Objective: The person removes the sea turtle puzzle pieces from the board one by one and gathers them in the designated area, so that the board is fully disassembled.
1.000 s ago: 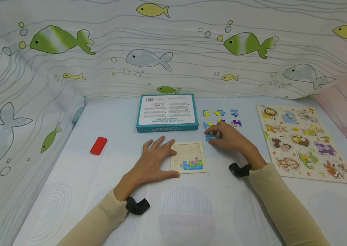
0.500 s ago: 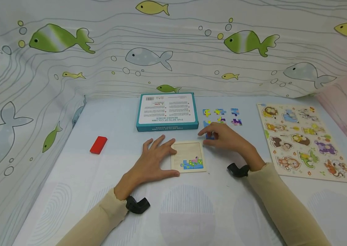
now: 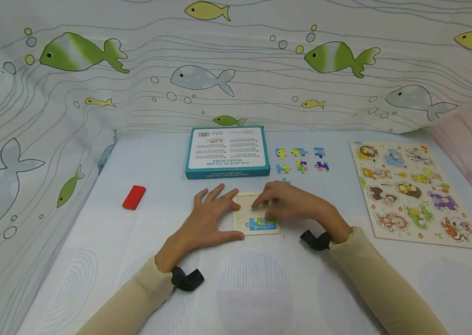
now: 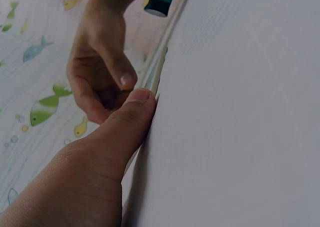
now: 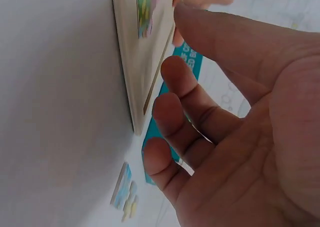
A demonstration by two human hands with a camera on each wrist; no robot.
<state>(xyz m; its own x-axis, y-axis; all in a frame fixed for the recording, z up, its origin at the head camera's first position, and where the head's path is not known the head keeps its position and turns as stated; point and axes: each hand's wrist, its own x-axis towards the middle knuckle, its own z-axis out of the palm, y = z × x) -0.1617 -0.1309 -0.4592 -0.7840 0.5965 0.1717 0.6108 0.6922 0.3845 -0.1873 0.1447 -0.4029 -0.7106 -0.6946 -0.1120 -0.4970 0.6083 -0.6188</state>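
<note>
In the head view, a small square wooden puzzle tray (image 3: 242,214) lies before me, with joined blue-green puzzle pieces (image 3: 259,224) along its near side. My left hand (image 3: 200,223) rests at its left side with fingers spread, and the thumb touches the tray's edge. Over the tray's right part hovers my right hand (image 3: 294,201), its fingers bent and a gap between thumb and index. No piece shows in that hand in the right wrist view, where its fingers (image 5: 170,112) are loosely curved. Loose puzzle pieces (image 3: 301,166) lie in rows behind it; the nearest piece (image 3: 286,180) is partly hidden.
Behind the tray stands a flat teal and white box (image 3: 227,151). A red block (image 3: 134,197) lies at the left. On the right is a large wooden animal puzzle board (image 3: 415,190). A fish-printed curtain (image 3: 261,107) hangs behind the table.
My right hand has moved left and nearer, from the loose pieces to above the tray, uncovering several pieces. The left hand has stayed at the tray's left side.
</note>
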